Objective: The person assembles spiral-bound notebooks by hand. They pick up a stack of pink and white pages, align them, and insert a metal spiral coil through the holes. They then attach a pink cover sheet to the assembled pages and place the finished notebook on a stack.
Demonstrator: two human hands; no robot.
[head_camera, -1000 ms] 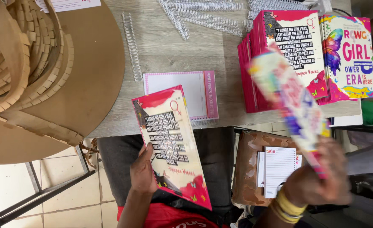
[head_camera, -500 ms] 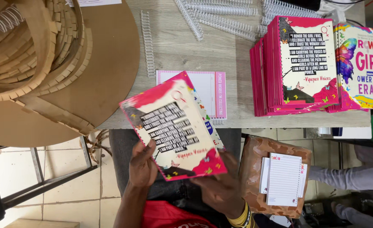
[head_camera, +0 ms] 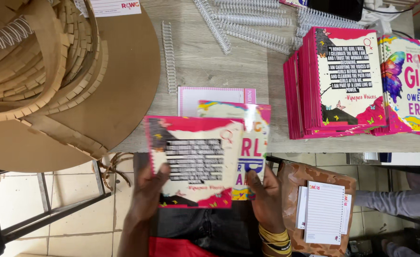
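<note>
Both hands, left hand (head_camera: 148,190) and right hand (head_camera: 264,195), now grip the pink back cover (head_camera: 193,159) squared over the colourful front cover (head_camera: 255,143), no longer tilted, so the pair looks aligned above the lined page (head_camera: 210,93)

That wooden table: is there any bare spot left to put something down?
Yes: the table is bare between the single wire coil and the pink cover stacks, below the loose coils. The left is crowded with cardboard.
</note>
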